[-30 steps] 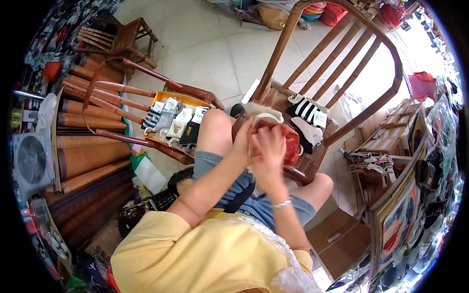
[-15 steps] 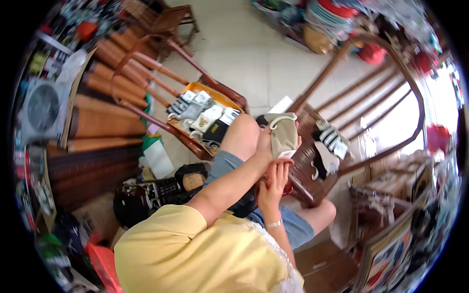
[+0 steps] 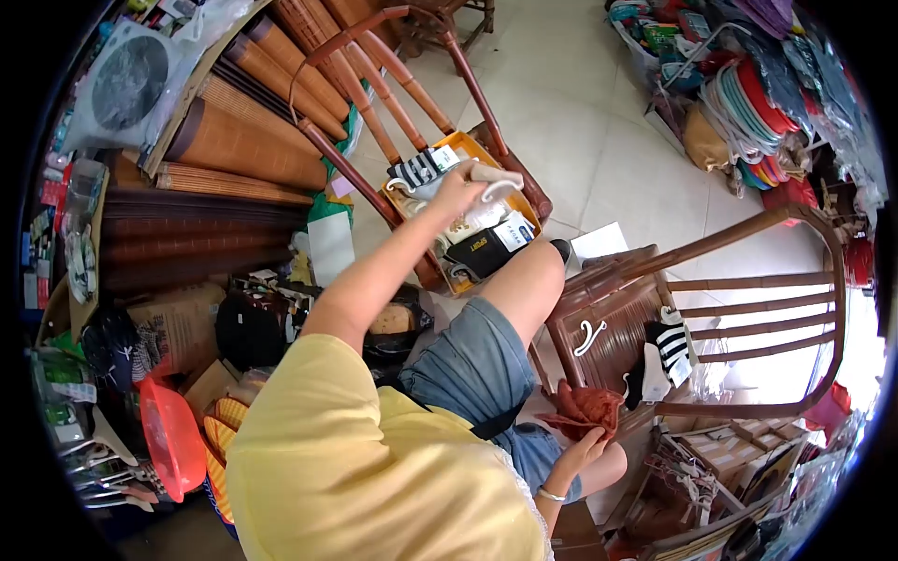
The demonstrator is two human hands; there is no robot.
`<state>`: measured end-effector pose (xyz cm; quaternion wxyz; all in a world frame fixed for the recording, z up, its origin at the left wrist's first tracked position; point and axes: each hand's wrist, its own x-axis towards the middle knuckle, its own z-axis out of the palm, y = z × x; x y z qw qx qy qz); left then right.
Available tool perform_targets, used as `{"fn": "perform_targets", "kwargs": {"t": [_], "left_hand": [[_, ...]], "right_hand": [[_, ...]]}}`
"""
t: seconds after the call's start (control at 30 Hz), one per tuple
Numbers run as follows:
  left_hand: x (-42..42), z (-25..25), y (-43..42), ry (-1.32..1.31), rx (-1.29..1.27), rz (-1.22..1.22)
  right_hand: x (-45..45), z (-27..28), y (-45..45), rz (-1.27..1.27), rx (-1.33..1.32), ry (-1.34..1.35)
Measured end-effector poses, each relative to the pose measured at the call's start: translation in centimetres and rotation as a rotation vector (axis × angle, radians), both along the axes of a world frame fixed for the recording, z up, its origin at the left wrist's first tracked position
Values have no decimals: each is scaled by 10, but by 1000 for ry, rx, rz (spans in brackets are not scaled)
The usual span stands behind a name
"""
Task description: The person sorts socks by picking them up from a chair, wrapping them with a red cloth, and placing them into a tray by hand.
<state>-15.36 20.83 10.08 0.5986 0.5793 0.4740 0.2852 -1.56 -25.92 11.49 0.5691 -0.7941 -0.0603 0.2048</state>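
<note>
My left hand [image 3: 458, 194] grips a light beige sock on a white hook [image 3: 500, 187], held over a yellow tray [image 3: 529, 217] on the left chair. Black, white and striped socks with labels lie in that tray, partly hidden by my arm. Low on the right, by my knee, my right hand [image 3: 582, 454] has its fingers on a crumpled red cloth [image 3: 585, 409]. Beside it, the right chair's seat [image 3: 599, 352] bears a loose white hook [image 3: 589, 338], a striped sock [image 3: 672, 346] and a light sock [image 3: 655, 377].
Rolled bamboo mats [image 3: 248, 154] stand at the left near a bagged fan [image 3: 126, 79]. A red basin [image 3: 170, 439] sits at lower left. Stacked goods [image 3: 748, 107] lie at upper right, and cartons [image 3: 739, 449] at lower right.
The view has turned. My left hand has carried the beige sock away from my right hand, over to the yellow tray. My right hand and the red cloth are now near my right knee.
</note>
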Motion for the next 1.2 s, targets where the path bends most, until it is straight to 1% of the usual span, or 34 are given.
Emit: {"fn": "perform_targets", "kwargs": {"t": [0.07, 0.1, 0.17, 0.2, 0.27, 0.3, 0.37, 0.4, 0.43, 0.47, 0.5, 0.57, 0.6, 0.67, 0.7, 0.73, 0.8, 0.83, 0.87, 0.93, 0.97, 1.0, 1.07, 1.1, 1.13, 1.2], "left_hand": [[-18, -7, 34, 73, 148, -114], [-28, -10, 46, 74, 139, -108], [-45, -11, 64, 115, 378, -263], [-57, -24, 73, 115, 372, -261], [-86, -72, 90, 255, 308, -301], [-100, -87, 90, 256, 303, -301], [-124, -115, 79, 469, 165, -126], [-130, -138, 77, 468, 159, -129], [-135, -165, 75, 419, -31, 137], [-135, -176, 71, 365, -223, 402], [-134, -186, 69, 365, -234, 400], [-123, -183, 63, 536, -241, 365], [-117, -177, 61, 537, -249, 364], [-103, -154, 59, 1000, -34, 221], [-100, -153, 61, 1032, -9, 199], [-98, -149, 65, 1032, -11, 194], [-94, -141, 72, 1103, 166, -24], [-92, -141, 71, 1079, 335, -22], [-92, -141, 76, 1075, 335, -31], [-89, -138, 92, 827, 338, -199], [-82, -125, 92, 726, 352, -205], [-78, -117, 97, 681, 331, -255], [-74, -117, 108, 631, 326, -303], [-73, -121, 111, 616, 297, -276], [-71, -120, 113, 698, 280, -297], [-69, -120, 100, 1006, 456, -276]], "right_hand": [[-3, 0, 6, 30, -27, 0], [-4, 1, 10, 37, -35, 1], [-4, 7, 17, 50, -92, 30], [-5, 9, 21, 52, -97, 31], [-5, 12, 28, 39, -123, 10], [-4, 12, 30, 40, -127, 11], [-1, 11, 32, 84, -146, 9], [0, 12, 35, 83, -152, 9], [1, 12, 36, 94, -191, 17], [3, 14, 38, 106, -231, 26], [4, 13, 38, 106, -242, 23], [6, 9, 39, 164, -251, 1], [7, 9, 41, 164, -259, 1], [8, 10, 47, 176, -237, 23], [8, 11, 50, 174, -241, 23], [8, 11, 53, 169, -245, 16], [7, 11, 54, 155, -255, 9], [6, 9, 54, 164, -228, 15], [6, 8, 53, 172, -201, 20], [4, 10, 53, 171, -212, 18], [2, 11, 54, 181, -218, 17], [2, 11, 53, 172, -221, 14], [0, 11, 53, 193, -249, 6], [0, 12, 53, 184, -250, 3], [0, 13, 54, 207, -242, 10], [-1, 13, 55, 217, -233, 14]]}}
